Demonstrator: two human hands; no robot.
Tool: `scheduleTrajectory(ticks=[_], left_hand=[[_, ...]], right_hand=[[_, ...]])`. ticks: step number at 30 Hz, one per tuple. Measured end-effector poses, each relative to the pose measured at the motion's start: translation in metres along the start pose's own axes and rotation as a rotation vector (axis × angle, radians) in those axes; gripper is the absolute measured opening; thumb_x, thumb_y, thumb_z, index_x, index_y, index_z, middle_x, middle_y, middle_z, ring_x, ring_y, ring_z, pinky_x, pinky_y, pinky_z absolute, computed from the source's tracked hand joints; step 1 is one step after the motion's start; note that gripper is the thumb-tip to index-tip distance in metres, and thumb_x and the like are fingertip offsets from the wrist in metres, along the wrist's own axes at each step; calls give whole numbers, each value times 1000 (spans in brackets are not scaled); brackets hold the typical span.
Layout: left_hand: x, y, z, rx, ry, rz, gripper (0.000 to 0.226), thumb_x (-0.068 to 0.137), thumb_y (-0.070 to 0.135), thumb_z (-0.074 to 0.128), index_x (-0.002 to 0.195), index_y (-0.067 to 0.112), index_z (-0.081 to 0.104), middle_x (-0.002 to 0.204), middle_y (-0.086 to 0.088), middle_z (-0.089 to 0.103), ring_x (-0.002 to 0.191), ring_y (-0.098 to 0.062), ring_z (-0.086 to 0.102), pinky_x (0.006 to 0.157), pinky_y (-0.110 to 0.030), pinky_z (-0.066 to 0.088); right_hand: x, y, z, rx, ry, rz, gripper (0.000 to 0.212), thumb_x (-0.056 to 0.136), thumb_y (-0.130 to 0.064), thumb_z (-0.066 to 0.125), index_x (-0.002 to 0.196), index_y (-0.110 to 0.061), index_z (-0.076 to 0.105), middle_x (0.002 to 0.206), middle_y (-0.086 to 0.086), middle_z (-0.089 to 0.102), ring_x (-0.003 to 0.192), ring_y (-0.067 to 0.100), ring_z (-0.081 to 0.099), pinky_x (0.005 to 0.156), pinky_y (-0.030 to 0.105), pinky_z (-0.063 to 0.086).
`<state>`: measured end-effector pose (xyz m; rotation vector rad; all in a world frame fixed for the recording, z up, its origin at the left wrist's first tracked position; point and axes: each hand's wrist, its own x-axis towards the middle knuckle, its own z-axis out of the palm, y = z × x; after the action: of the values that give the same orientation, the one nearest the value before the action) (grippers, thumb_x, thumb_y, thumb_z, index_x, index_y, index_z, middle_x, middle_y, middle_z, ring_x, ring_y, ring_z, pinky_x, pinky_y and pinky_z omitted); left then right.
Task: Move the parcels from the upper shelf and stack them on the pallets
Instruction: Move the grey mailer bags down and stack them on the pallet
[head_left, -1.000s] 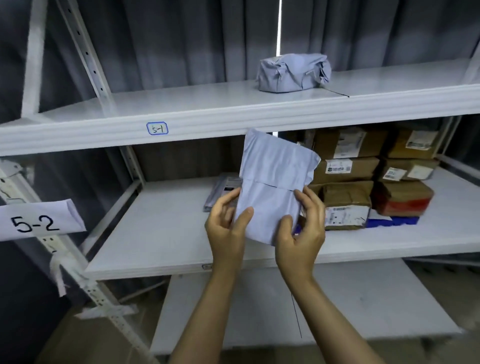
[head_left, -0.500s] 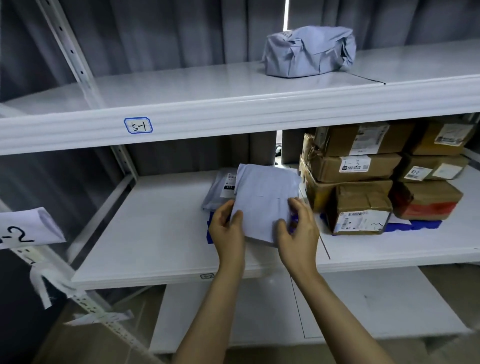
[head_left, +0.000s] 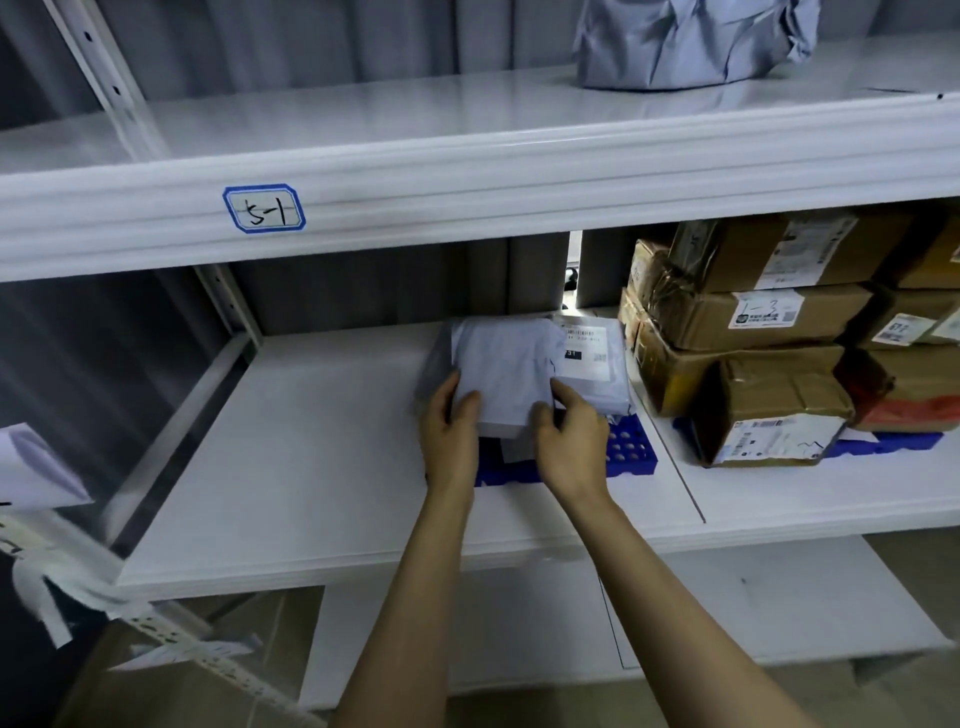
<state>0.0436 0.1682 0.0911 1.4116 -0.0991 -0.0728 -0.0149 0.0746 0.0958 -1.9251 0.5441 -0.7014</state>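
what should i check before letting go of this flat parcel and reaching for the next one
1. Flat parcel over the blue pallet: ok.
2. It overlaps the labelled parcel below: ok.
3. Fully set down: cannot tell.
4. Left hand and right hand released: not ok, both grip its near edge.
5. Wrapped parcel waiting on the upper shelf: ok.

Blue-edged label (head_left: 264, 208) — grey curtain (head_left: 311, 47)
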Motion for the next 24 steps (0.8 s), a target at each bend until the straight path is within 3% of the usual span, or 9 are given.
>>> scheduleTrajectory(ticks=[2,4,8,11,15,18,24], left_hand=[[14,0,-8,83,-111,21,46,94,19,57,139,21,49,136,4,53,120,-13,53,75,-10,45],[27,-2,-16,142,-217,55,53,91,23,63,141,22,46,136,6,54,120,-10,54,76,-8,48],[48,-10,-30,281,-312,120,74,79,26,77,144,25,40,138,6,52,124,-11,51,93,-20,48],[58,-13,-35,355,-308,193,77,77,25,79,143,26,39,140,6,49,125,-10,48,98,-23,45],[76,-20,-40,415,-296,227,77,75,38,78,141,30,41,135,8,53,123,-11,52,99,-27,47],[88,-30,-40,449,-283,223,83,67,56,72,141,32,42,133,9,55,121,-9,54,100,-36,50],[105,-45,-36,507,-243,220,86,68,64,64,144,35,37,138,4,51,124,-11,52,101,-40,49]], right_hand=[[10,1,8,2,26,6,37,96,-11,44,130,-4,56,106,16,68,91,25,63,83,28,55],[18,-1,13,4,34,15,39,97,-12,43,134,-4,53,113,20,66,98,28,62,94,45,51],[32,-4,26,9,31,22,39,99,-14,45,137,-4,50,123,16,63,115,27,58,102,40,47],[37,-7,32,10,14,14,38,100,-14,45,135,-2,50,114,9,64,109,23,59,91,22,46],[47,-4,42,5,-68,-6,48,100,-24,48,143,-4,41,119,15,64,107,22,61,95,34,51],[53,-2,46,-31,-105,-6,52,100,-27,49,145,-4,37,128,14,59,111,20,58,99,34,49],[60,4,51,-63,-137,-18,52,99,-22,50,146,-7,35,143,13,48,130,24,47,108,38,42]])
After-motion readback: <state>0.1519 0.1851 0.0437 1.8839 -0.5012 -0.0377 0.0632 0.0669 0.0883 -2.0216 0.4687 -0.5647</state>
